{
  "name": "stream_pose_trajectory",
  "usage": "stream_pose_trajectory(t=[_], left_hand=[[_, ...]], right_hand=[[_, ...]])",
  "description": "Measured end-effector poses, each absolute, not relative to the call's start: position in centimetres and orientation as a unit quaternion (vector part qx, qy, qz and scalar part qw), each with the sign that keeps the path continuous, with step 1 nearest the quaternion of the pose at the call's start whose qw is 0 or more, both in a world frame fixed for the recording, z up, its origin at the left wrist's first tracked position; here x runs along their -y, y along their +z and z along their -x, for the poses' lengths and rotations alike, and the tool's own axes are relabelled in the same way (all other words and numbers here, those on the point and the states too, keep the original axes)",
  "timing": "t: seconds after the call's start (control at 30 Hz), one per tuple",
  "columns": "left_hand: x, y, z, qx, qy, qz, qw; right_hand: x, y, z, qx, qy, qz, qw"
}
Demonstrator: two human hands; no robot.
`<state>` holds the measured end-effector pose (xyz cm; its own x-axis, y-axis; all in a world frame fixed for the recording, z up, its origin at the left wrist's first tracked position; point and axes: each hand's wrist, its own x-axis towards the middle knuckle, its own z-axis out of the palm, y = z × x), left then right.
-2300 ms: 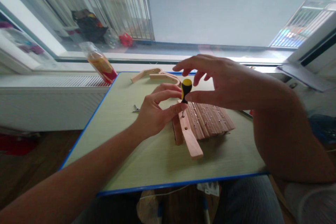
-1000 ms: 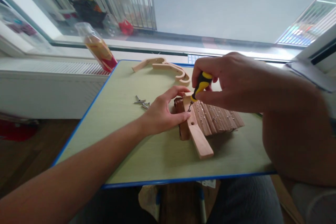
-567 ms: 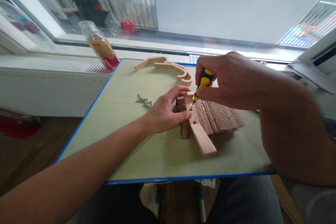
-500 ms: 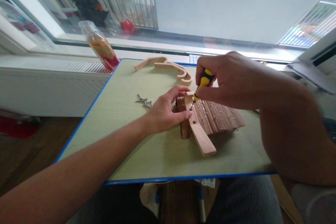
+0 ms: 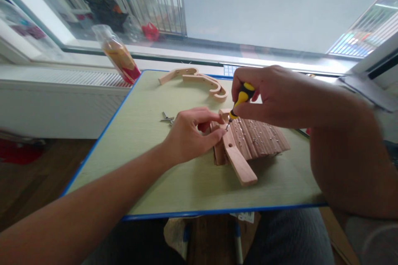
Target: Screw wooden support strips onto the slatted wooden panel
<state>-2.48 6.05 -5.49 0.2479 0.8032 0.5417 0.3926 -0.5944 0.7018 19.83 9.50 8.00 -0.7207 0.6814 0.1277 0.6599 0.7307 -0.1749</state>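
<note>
A slatted wooden panel [image 5: 261,138] studded with small screws lies on the pale green table [image 5: 161,174]. A flat wooden bar [image 5: 238,161] with a hole rests across its left end. My right hand [image 5: 273,95] is closed round a yellow and black screwdriver [image 5: 241,98], its tip pressed down onto the bar's far end. My left hand [image 5: 189,134] curls against the left side of the bar and panel, thumb and forefinger pinched right by the screwdriver tip; whether they hold a screw is hidden.
Curved wooden pieces [image 5: 199,79] lie at the table's far edge. A few loose screws [image 5: 166,118] sit left of my left hand. A plastic bottle [image 5: 116,56] leans on the sill at the far left corner. The blue table edge [image 5: 217,212] runs near my lap.
My left hand's fingers have curled in from a flat hold on the bar to a pinch by the screwdriver tip. My right hand keeps the screwdriver in about the same place.
</note>
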Motion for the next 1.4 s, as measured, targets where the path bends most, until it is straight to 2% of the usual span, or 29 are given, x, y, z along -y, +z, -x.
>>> stream_pose_trajectory(t=[0.13,0.43,0.7,0.93,1.4], left_hand=[[-5.9,-6.1,2.0,-0.432,0.421,-0.743,0.291],[-5.9,-6.9,1.5,-0.457,0.427,-0.669,0.402],[-5.9,-7.0,1.4,-0.443,0.424,-0.671,0.417],[-5.8,-7.1,1.3,-0.441,0.428,-0.668,0.42],[-5.6,-7.4,0.8,-0.433,0.442,-0.663,0.422]], right_hand=[[-9.0,8.3,-19.9,0.932,0.077,0.342,0.089],[-8.4,8.9,-20.0,0.941,0.106,0.315,0.062],[-8.8,8.7,-19.8,0.933,0.063,0.34,0.097],[-8.7,8.4,-19.8,0.923,0.023,0.373,0.092],[-8.5,8.4,-19.4,0.922,0.052,0.377,0.069]])
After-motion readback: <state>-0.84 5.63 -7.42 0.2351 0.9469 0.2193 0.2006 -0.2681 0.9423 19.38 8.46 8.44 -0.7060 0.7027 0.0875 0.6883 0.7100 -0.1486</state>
